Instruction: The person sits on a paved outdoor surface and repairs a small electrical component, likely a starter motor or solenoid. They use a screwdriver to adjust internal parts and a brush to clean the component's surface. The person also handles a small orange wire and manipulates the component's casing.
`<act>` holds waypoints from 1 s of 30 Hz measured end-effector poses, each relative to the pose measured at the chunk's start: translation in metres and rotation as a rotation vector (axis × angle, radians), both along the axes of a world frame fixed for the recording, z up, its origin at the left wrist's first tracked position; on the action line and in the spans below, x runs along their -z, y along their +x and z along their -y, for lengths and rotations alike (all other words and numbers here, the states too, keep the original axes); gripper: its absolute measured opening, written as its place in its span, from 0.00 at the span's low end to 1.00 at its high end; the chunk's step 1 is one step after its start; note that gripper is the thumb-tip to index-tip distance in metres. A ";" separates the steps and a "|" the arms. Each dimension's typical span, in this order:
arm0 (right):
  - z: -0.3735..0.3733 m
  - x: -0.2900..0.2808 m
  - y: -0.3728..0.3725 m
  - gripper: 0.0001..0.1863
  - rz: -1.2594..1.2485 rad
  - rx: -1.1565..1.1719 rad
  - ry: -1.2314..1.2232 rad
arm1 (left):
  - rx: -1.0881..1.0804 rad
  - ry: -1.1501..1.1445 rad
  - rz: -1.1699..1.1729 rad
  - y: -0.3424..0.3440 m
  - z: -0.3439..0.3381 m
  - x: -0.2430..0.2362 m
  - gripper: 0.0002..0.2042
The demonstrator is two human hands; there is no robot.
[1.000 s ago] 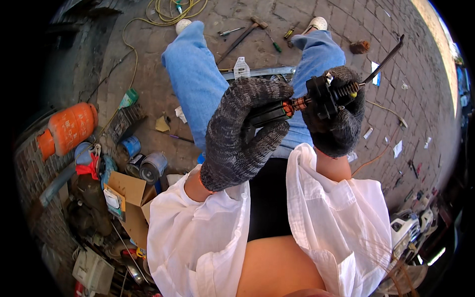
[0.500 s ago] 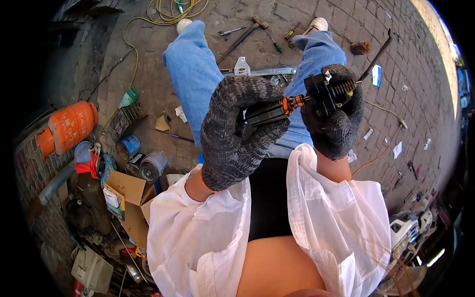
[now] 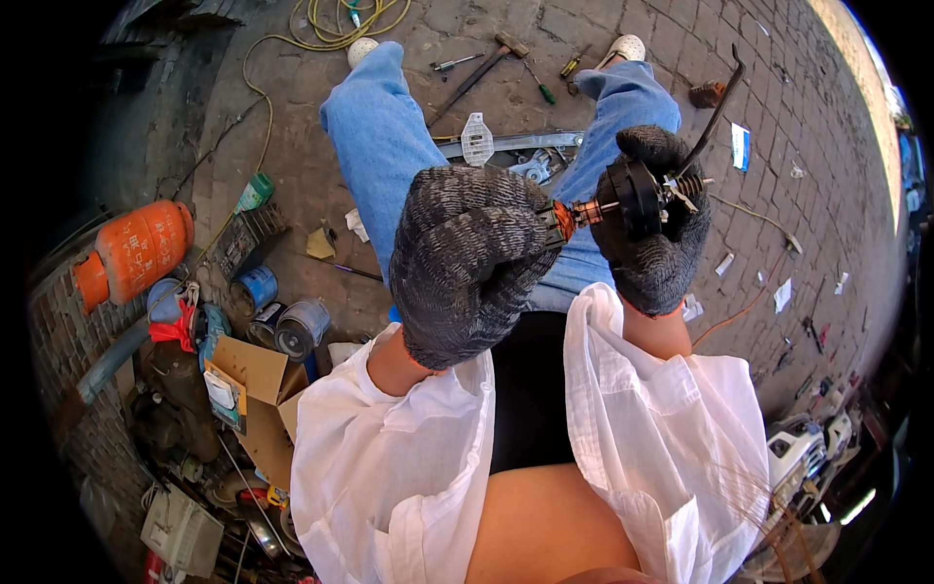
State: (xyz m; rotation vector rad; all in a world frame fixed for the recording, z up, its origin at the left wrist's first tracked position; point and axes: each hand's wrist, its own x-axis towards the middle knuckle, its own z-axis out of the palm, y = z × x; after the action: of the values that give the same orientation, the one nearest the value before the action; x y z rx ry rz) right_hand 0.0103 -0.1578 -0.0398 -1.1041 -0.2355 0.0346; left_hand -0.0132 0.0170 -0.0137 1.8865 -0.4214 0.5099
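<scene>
Holding a motor armature (image 3: 561, 222) up over the jeans (image 3: 381, 146), copper windings exposed, shaft running into a round black housing (image 3: 637, 200). Gloved left hand (image 3: 469, 258): fingers curled tight around the armature body. Gloved right hand (image 3: 669, 261): fingers partly closed around the housing; bent dark rod (image 3: 718, 112) juts up there, can't tell exactly how it's gripped. Below, between the jeans legs: white plastic plate (image 3: 477, 141), metal bar (image 3: 520, 142). Farther out, hammer (image 3: 510, 44) and green-handled screwdriver (image 3: 545, 93) on paved floor (image 3: 827, 195). Orange gas cylinder (image 3: 146, 255) far left.
</scene>
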 end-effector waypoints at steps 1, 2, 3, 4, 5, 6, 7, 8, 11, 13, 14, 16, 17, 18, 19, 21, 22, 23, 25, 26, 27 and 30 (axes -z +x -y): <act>0.002 0.002 -0.001 0.38 0.018 -0.006 -0.016 | 0.002 0.013 0.014 0.000 0.000 0.000 0.13; 0.006 0.006 -0.002 0.37 0.039 -0.016 -0.049 | -0.001 0.021 0.033 0.001 0.000 0.001 0.14; 0.009 0.008 -0.003 0.37 0.058 -0.017 -0.071 | -0.006 0.027 0.046 0.001 0.000 0.002 0.14; 0.010 0.009 -0.003 0.36 0.070 -0.009 -0.092 | -0.010 0.030 0.057 0.000 0.000 0.003 0.14; 0.009 0.008 -0.005 0.35 0.082 -0.002 -0.117 | -0.012 0.031 0.065 -0.001 0.000 0.003 0.14; 0.009 0.006 -0.007 0.35 0.091 0.008 -0.145 | -0.008 0.031 0.072 0.000 0.000 0.005 0.15; 0.008 0.004 -0.007 0.34 0.098 0.018 -0.169 | -0.005 0.031 0.080 0.000 -0.001 0.005 0.15; 0.007 0.002 -0.007 0.33 0.105 0.025 -0.194 | 0.002 0.029 0.090 0.001 -0.002 0.006 0.15; 0.005 0.008 -0.007 0.32 0.143 0.030 -0.240 | 0.007 0.054 0.131 -0.004 -0.002 0.012 0.16; 0.003 0.004 -0.008 0.30 0.154 0.050 -0.275 | 0.028 0.033 0.137 -0.002 -0.001 0.016 0.16; 0.002 0.002 -0.007 0.30 0.163 0.059 -0.293 | 0.038 0.014 0.128 -0.003 -0.001 0.017 0.16; -0.001 -0.002 -0.006 0.29 0.187 0.080 -0.327 | 0.050 -0.065 0.070 -0.002 0.001 0.019 0.17; -0.003 -0.005 -0.006 0.28 0.204 0.087 -0.347 | 0.057 -0.132 0.008 -0.003 0.000 0.018 0.17; -0.003 -0.009 -0.006 0.28 0.221 0.111 -0.377 | 0.065 -0.227 -0.098 -0.003 0.004 0.013 0.17; -0.004 -0.010 -0.004 0.27 0.237 0.127 -0.406 | 0.059 -0.348 -0.281 -0.004 0.007 0.002 0.19; -0.003 -0.012 -0.001 0.26 0.225 0.142 -0.410 | 0.145 -0.598 -0.513 -0.003 0.006 -0.003 0.19; -0.005 -0.015 -0.001 0.25 0.204 0.138 -0.392 | 0.215 -0.814 -0.680 -0.006 0.004 -0.004 0.18; -0.007 -0.015 0.000 0.27 0.171 0.134 -0.359 | 0.286 -1.032 -0.847 -0.008 0.002 -0.004 0.18; -0.010 -0.016 0.001 0.30 0.104 0.126 -0.298 | 0.283 -0.987 -0.902 -0.006 0.005 -0.005 0.17; -0.009 -0.018 -0.002 0.31 0.017 0.111 -0.265 | 0.346 -1.017 -0.995 -0.003 -0.001 -0.005 0.18; -0.011 -0.019 -0.002 0.30 0.000 0.098 -0.231 | 0.410 -1.046 -1.088 -0.002 -0.005 -0.004 0.18; -0.013 -0.023 -0.002 0.26 -0.048 0.066 -0.146 | 0.417 -1.128 -1.113 -0.003 -0.003 -0.005 0.23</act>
State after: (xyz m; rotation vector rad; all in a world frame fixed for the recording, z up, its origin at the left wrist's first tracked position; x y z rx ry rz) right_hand 0.0085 -0.1448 -0.0171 -1.2542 -0.1554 0.0193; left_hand -0.0165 0.0200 -0.0086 0.7115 0.2226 -0.5362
